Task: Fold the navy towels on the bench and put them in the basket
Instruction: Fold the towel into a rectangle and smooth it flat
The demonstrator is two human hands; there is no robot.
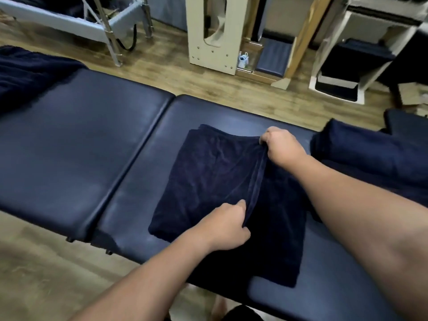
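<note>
A navy towel [208,181] lies partly folded on the right half of the padded navy bench [81,140]. My left hand [227,225] pinches the near end of a raised fold line in the towel. My right hand [282,144] grips the far end of that same fold, near the towel's back edge. The towel's right part lies flat under my right forearm and reaches the bench's front edge. More navy towels [361,154] lie stacked at the bench's right end. No basket is recognisable in view.
A loose heap of navy fabric [25,75] covers the bench's far left end. Beyond the bench, on the wooden floor, stand a metal frame [108,26], a cream wooden stand [213,38] and a white step stool with navy pads [342,72].
</note>
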